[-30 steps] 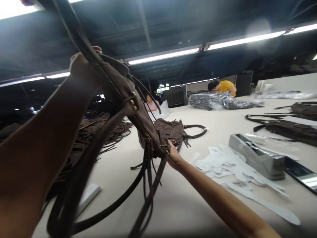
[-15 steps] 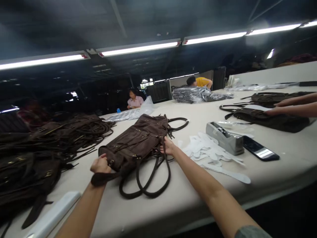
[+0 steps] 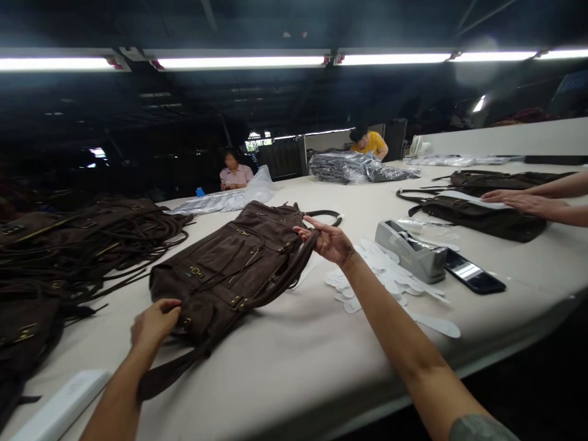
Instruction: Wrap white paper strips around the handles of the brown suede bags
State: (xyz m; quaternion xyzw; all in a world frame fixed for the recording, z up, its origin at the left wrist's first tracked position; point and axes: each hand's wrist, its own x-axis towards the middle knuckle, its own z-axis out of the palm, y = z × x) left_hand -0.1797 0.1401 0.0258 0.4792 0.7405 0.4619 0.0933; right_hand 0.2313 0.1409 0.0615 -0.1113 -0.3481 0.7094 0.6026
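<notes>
While right hand [image 3: 334,242] touches 1 bag [image 3: 220,257], 1 phone [image 3: 475,273] lies apart.

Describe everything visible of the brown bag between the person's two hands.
The dark brown bag looks like soft leather or fabric, with zips, brass-coloured fittings, a pocket panel and long, thick handles. It lies slanted on the pale table, panel side up. The right hand supports the raised near handle; the left hand is at the bag's left end, whether touching is unclear.

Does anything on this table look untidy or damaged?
The white cut-out pieces look untidy: they lie in a loose, overlapping heap beside the grey tape dispenser. No damage shows on the brown bag.
</notes>
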